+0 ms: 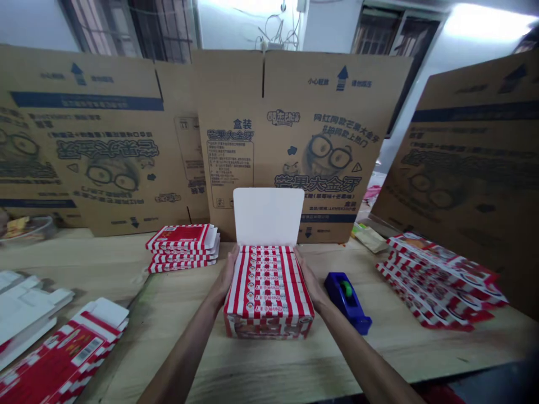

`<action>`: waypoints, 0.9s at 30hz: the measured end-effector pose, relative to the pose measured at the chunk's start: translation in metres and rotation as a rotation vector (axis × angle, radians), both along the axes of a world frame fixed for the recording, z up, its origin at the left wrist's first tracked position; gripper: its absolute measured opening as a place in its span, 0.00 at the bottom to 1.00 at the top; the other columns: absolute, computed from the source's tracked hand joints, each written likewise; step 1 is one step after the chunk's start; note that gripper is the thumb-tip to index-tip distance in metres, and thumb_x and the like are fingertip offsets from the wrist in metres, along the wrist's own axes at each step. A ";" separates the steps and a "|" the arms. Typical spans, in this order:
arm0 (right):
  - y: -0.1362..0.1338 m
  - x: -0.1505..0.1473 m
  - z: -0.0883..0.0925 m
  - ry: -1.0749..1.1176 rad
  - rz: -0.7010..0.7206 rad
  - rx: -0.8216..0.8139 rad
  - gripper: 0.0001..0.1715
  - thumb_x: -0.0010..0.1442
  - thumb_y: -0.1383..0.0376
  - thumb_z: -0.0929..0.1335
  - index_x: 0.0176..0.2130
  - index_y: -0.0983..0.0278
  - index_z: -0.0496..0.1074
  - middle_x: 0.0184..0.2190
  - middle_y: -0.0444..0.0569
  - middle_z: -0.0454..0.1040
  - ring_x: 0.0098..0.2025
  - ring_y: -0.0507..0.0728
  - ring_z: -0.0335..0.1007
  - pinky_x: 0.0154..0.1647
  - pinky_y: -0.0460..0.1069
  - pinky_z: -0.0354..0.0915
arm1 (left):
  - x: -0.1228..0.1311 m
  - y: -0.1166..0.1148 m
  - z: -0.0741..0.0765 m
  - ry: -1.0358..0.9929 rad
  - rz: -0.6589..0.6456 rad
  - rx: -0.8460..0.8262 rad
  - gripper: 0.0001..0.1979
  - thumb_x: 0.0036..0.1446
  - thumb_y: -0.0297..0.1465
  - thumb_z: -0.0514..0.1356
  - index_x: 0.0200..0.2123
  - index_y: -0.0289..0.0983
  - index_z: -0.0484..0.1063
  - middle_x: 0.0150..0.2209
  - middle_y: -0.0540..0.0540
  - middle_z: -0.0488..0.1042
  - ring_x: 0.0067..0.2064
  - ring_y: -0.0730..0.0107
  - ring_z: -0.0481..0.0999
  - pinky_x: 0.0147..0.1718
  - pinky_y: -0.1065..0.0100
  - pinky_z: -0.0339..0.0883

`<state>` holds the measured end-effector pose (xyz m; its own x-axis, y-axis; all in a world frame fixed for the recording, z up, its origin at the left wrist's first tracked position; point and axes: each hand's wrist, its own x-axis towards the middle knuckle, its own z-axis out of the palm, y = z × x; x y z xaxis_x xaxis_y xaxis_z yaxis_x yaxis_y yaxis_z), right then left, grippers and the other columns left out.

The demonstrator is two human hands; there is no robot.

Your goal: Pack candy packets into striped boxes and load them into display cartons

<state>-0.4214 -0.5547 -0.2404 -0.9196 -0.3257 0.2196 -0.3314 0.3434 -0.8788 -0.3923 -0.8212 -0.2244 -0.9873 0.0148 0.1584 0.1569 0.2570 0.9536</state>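
Observation:
In the middle of the table sits a red-and-white striped carton [269,328], its white lid [268,216] standing up at the back. A row of small striped boxes [265,280] fills it, lined up from front to back. My left hand [228,272] grips the carton's left side, and my right hand [309,278] grips the right side. The far fingers of both hands are partly hidden by the carton. Just right of my right hand lies a blue tape dispenser [347,303] with a green core.
Folded striped boxes [183,247] are stacked behind on the left. More flat striped cartons [63,359] and white ones [29,308] lie at the left. At the right is a pile of striped cartons [442,280]. Large brown cardboard boxes [286,146] wall the table's back.

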 end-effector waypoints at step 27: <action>0.037 -0.028 0.049 -0.068 0.301 0.320 0.38 0.54 0.39 0.66 0.55 0.59 0.74 0.67 0.53 0.55 0.71 0.69 0.39 0.70 0.65 0.38 | 0.037 -0.046 0.035 -0.119 -0.138 -0.466 0.40 0.53 0.55 0.56 0.62 0.38 0.62 0.69 0.38 0.49 0.71 0.44 0.41 0.65 0.38 0.32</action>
<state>-0.4498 -0.5180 -0.1915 -0.7824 -0.6228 0.0060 -0.4031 0.4991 -0.7671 -0.3557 -0.8676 -0.1893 -0.9820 0.1887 -0.0097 0.1164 0.6448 0.7554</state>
